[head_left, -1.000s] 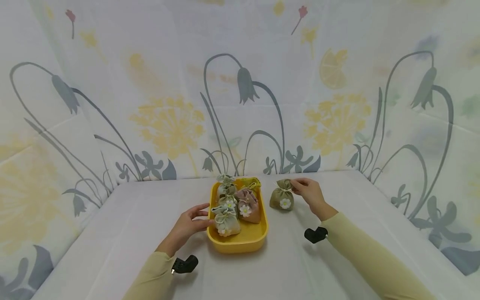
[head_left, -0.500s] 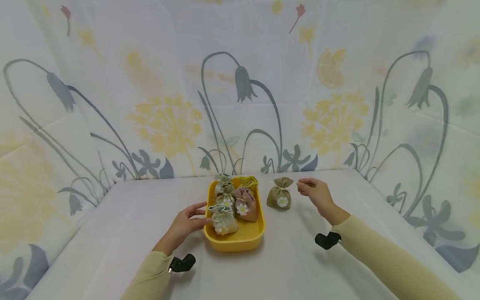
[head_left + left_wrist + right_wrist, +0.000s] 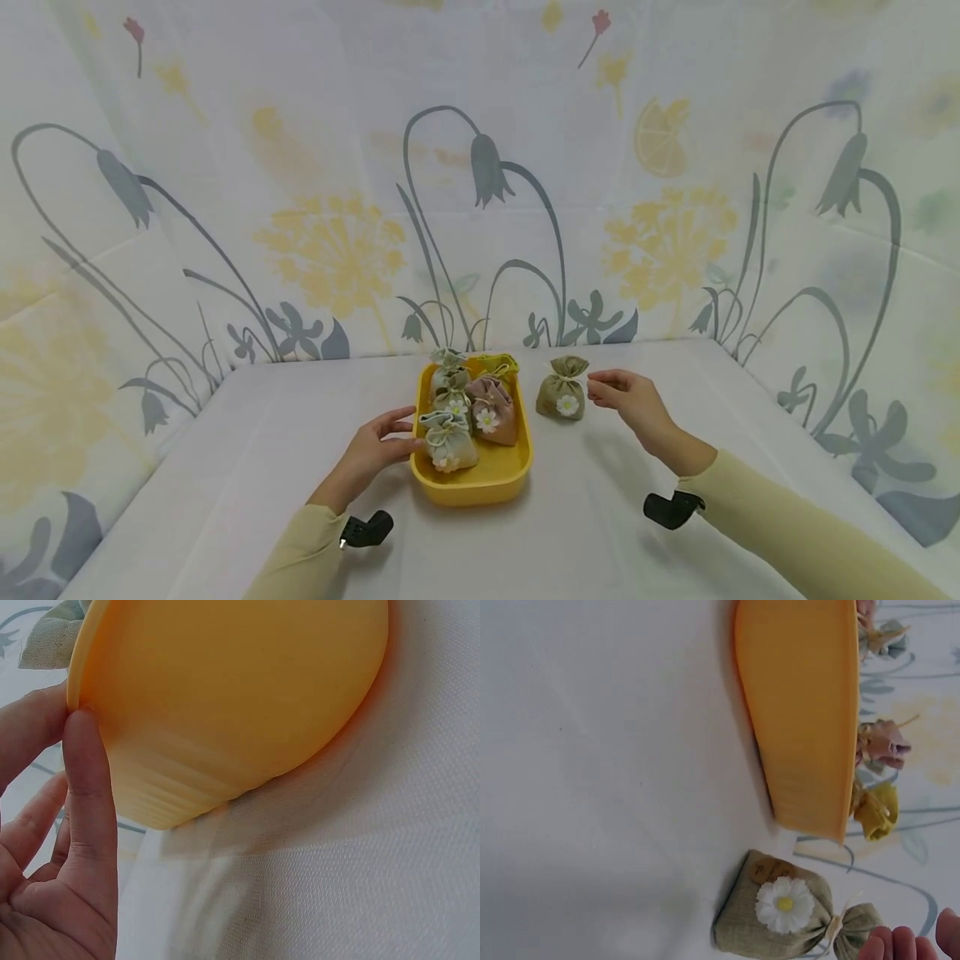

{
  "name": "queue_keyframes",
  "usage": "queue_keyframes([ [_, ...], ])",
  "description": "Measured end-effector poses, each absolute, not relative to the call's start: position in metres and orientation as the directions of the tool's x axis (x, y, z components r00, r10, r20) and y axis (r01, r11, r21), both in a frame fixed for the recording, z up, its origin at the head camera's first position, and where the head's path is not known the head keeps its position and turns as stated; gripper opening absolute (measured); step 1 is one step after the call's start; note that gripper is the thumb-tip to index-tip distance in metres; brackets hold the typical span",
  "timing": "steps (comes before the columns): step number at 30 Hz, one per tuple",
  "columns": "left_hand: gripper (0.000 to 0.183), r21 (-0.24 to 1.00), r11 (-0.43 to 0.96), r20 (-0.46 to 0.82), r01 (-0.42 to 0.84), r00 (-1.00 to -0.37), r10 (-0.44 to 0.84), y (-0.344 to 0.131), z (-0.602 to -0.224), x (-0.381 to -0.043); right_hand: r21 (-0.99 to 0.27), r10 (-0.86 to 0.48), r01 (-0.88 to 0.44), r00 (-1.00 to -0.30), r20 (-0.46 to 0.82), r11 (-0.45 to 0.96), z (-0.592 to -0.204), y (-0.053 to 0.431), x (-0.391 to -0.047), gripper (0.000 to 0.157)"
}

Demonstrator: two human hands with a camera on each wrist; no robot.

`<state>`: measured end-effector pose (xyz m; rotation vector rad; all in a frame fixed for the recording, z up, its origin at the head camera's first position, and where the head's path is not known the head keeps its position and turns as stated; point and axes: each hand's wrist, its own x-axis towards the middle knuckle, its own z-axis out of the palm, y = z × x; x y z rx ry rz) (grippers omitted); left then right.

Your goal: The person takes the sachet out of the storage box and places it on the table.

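The left hand pinches the tray's rim; the right hand, fingers loosely bent and empty, hovers just beside the green bag — upright on the table. Picking or placing, I can't tell — a next lift would call for pinching its neck.

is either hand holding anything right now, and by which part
The left hand pinches the yellow tub by its rim; the right hand holds nothing, beside the tied olive bag.
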<state>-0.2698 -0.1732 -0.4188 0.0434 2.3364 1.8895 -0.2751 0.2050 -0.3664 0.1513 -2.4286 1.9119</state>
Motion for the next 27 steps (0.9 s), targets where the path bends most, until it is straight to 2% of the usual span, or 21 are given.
queue_keyframes([
  [11, 0.064, 0.971, 0.23, -0.088, -0.06, -0.99, 0.111, -0.172, -0.417, -0.269, -0.965, -0.124, -0.134, -0.986, 0.108, 0.226, -0.365, 0.188, -0.266, 0.04],
  [16, 0.064, 0.972, 0.228, -0.09, -0.062, -0.989, 0.115, -0.172, -0.418, -0.269, -0.972, -0.154, -0.125, -0.983, 0.095, 0.2, -0.364, 0.178, -0.265, 0.037],
  [23, 0.064, 0.969, 0.239, -0.088, -0.06, -0.99, 0.112, -0.172, -0.416, -0.268, -0.959, -0.167, -0.087, -0.985, 0.042, 0.27, -0.361, 0.165, -0.267, 0.039],
  [27, 0.064, 0.968, 0.245, -0.089, -0.059, -0.99, 0.112, -0.173, -0.415, -0.268, -0.967, -0.192, -0.095, -0.98, 0.049, 0.237, -0.36, 0.158, -0.271, 0.037],
])
